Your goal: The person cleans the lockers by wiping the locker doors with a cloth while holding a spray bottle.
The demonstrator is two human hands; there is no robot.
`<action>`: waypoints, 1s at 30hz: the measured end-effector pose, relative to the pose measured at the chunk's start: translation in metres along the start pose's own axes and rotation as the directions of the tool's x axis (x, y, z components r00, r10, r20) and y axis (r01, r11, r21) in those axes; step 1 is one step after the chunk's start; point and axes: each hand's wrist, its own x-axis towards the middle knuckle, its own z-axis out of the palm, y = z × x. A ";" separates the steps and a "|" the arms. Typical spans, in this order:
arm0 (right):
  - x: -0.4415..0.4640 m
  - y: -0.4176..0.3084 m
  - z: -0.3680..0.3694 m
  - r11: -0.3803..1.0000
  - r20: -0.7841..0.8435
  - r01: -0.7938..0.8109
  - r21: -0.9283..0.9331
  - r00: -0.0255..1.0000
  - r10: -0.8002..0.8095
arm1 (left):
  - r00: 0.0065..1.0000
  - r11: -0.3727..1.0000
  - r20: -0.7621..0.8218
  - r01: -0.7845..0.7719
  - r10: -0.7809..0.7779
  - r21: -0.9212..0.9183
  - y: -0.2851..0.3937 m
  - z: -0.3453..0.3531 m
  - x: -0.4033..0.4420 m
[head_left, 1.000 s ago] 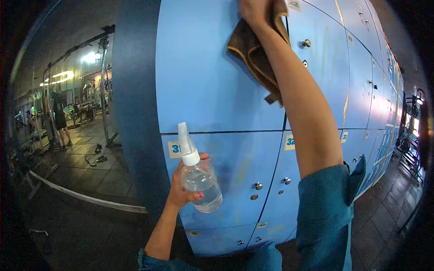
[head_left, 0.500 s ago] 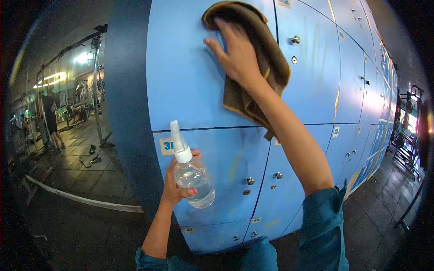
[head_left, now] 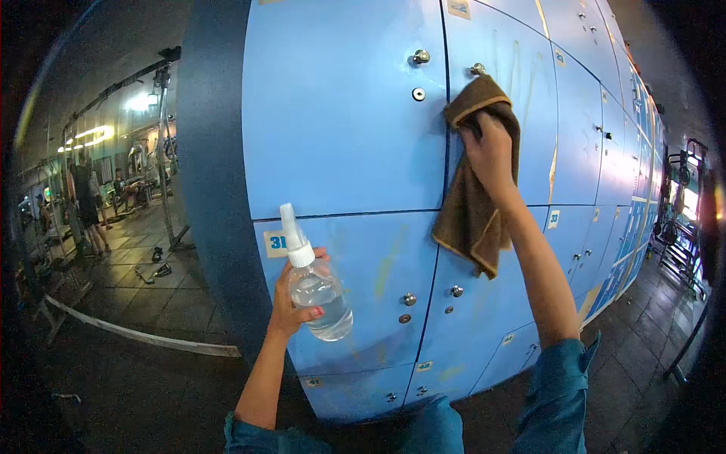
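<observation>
My left hand (head_left: 291, 303) is wrapped round a clear spray bottle (head_left: 321, 303) with a white nozzle, part full of clear liquid. The bottle stands out in front of the locker door marked 31 (head_left: 363, 265). Higher up and to the right, my right hand (head_left: 490, 151) grips a brown cloth (head_left: 478, 200) with a tan edge. The cloth hangs down over the neighbouring locker door (head_left: 522, 98), just below its round knob (head_left: 477, 69). To its left is a wide upper door (head_left: 333, 113) with a knob (head_left: 420, 57) and a keyhole.
Blue lockers with yellowish streaks run off to the right. A dark side panel (head_left: 215, 174) borders them on the left. Beyond it, people (head_left: 87, 200) and gym equipment show at the left. Racks (head_left: 684, 219) stand on the tiled floor at the far right.
My right hand has moved down and right with the cloth, from the wide upper door to the door beside it. The left hand and the bottle have barely shifted.
</observation>
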 end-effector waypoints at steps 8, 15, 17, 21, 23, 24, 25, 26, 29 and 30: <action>0.050 -0.018 -0.026 0.953 -0.098 -0.257 0.161 0.957 0.275 | 1.000 1.000 -0.009 -0.012 0.012 0.014 -0.003 0.000 0.000; 0.126 -0.017 0.027 0.982 -0.168 0.179 0.056 0.971 -0.168 | 1.000 0.999 0.012 -0.012 0.011 0.048 0.002 -0.001 0.000; 0.150 -0.003 0.049 0.954 -0.145 0.299 -0.024 0.943 -0.299 | 1.000 0.998 0.026 -0.012 0.010 0.068 -0.001 -0.005 0.000; 0.157 -0.001 0.051 0.956 0.004 0.280 -0.081 0.960 -0.281 | 0.999 0.997 0.024 -0.032 0.030 0.069 -0.002 -0.004 0.000; 0.146 0.001 0.047 0.956 0.020 0.270 -0.116 0.963 -0.270 | 1.000 0.999 -0.002 -0.029 0.029 0.046 0.003 0.001 -0.001; 0.137 0.001 0.044 0.955 0.033 0.265 -0.135 0.964 -0.263 | 1.000 0.998 -0.002 -0.029 0.029 0.058 0.002 0.001 -0.001; 0.128 0.003 0.043 0.953 0.008 0.270 -0.140 0.962 -0.271 | 1.000 0.997 -0.003 -0.026 0.027 0.068 0.000 -0.001 -0.001; 0.118 0.004 0.042 0.951 -0.017 0.273 -0.143 0.960 -0.278 | 1.000 0.997 -0.003 -0.022 0.022 0.080 -0.002 -0.001 -0.001; 0.088 -0.007 0.037 0.954 -0.048 0.237 -0.183 0.967 -0.250 | 0.999 0.996 0.000 -0.035 0.035 0.078 -0.003 -0.002 -0.001; 0.079 -0.012 0.035 0.955 -0.053 0.219 -0.201 0.971 -0.234 | 0.999 0.996 -0.007 -0.035 0.036 0.076 -0.003 -0.002 -0.001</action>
